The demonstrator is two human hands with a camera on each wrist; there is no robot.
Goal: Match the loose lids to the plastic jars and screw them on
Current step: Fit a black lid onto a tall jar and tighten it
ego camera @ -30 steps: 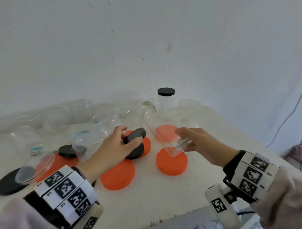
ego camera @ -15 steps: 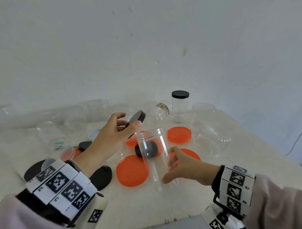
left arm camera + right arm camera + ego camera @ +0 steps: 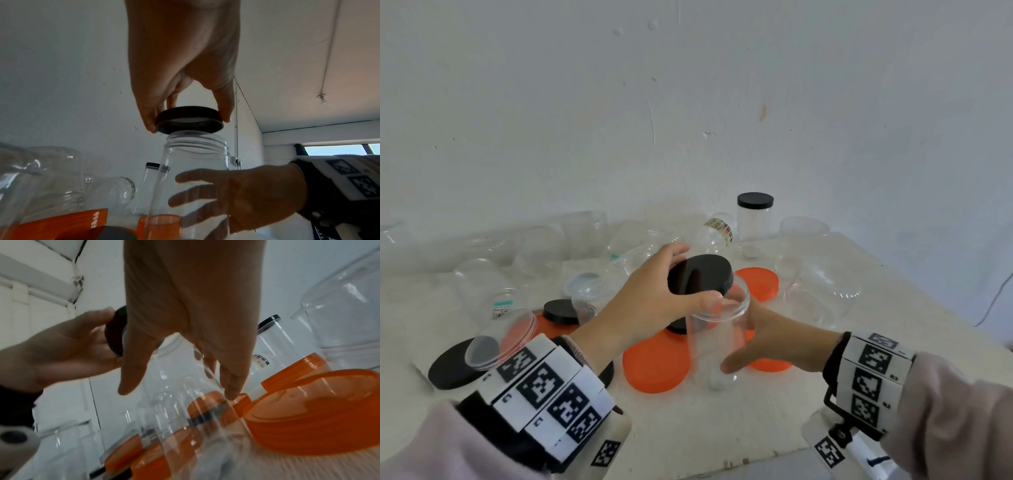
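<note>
As a lid is matched: the clear jar [image 3: 717, 337] stands upright on the table [image 3: 774, 421], orange lids just behind it.
Right hand [image 3: 774, 337]: wrapped around the jar's body.
Left hand [image 3: 654, 301]: clamped on the black lid [image 3: 700, 274], tilted just above the jar's mouth, not yet seated.
Beyond the jar: a capped jar [image 3: 754, 219] is seen.

Lid [image 3: 700, 274] just above jar [image 3: 717, 329] mouth; capped jar [image 3: 754, 219] behind.

Pale pink sleeves [image 3: 955, 418], black cuffs, white wristbands [image 3: 544, 383] printed with black square markers.
</note>
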